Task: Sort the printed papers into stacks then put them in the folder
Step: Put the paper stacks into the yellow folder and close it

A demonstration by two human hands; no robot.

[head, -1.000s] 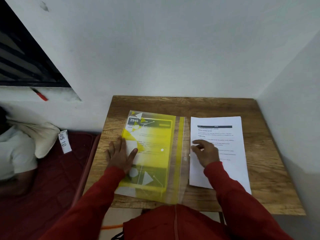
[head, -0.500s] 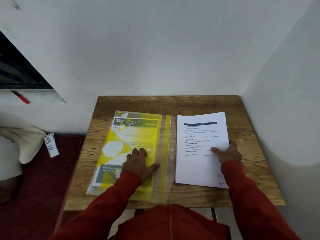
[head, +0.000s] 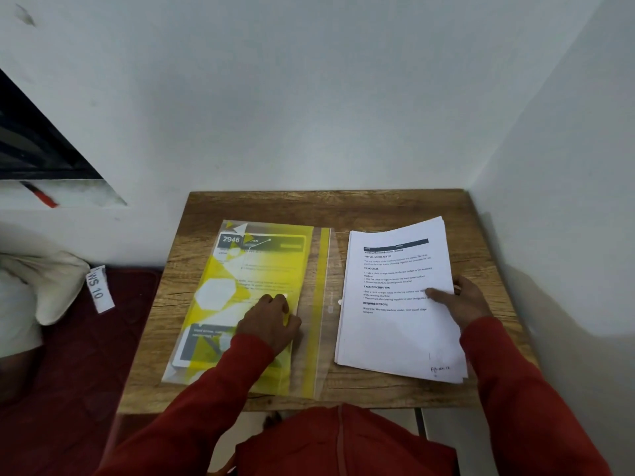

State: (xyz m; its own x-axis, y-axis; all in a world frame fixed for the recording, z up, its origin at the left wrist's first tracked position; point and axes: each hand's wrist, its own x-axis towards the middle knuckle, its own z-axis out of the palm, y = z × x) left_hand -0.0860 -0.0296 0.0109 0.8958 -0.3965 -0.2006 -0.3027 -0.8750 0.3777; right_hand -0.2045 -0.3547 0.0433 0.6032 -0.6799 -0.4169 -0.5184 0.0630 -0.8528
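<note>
We see one stack of papers (head: 395, 324) on the right half of the desk (head: 309, 204), its right edge lifted in the grip of the right hand (head: 467, 300), thumb on top. One yellow folder (head: 261, 269) lies flat just beside it, a strip of bare wood between them; the left hand (head: 271, 321) rests on it with curled fingers, holding nothing. Bare desk runs behind both, up to the wall.

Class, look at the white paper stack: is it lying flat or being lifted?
Partly lifted: the paper stack has its right edge raised and fanned where the right hand grips it.
</note>
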